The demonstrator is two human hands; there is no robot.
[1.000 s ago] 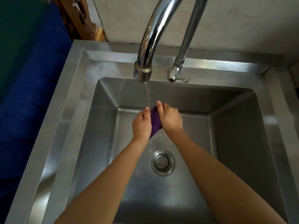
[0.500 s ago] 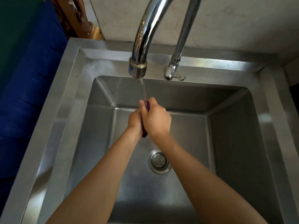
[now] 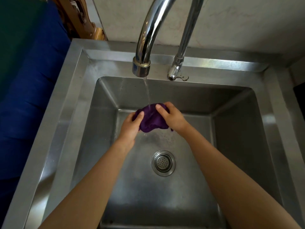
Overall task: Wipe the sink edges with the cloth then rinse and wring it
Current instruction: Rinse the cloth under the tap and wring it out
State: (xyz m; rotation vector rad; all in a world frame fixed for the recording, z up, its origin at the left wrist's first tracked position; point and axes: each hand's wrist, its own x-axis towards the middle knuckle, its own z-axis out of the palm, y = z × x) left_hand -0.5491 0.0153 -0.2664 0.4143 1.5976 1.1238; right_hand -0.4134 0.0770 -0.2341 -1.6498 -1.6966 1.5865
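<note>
A purple cloth (image 3: 151,119) is spread between both hands over the steel sink basin (image 3: 102,123). My left hand (image 3: 130,128) grips its left side and my right hand (image 3: 171,117) grips its right side, thumb on top. A thin stream of water (image 3: 147,91) falls from the large chrome tap spout (image 3: 141,66) onto the cloth's far edge. Water drips from the cloth onto the basin floor. The sink's flat rim (image 3: 214,66) runs around the basin.
A round strainer drain (image 3: 163,163) sits in the basin floor, nearer than the hands. A second thinner chrome tap (image 3: 176,70) hangs to the right of the big one. Blue fabric (image 3: 29,90) lies left of the sink, with carved wood (image 3: 77,17) behind it.
The hands were pressed together with the cloth bunched between them. They have moved apart, and the cloth is now opened out under the stream.
</note>
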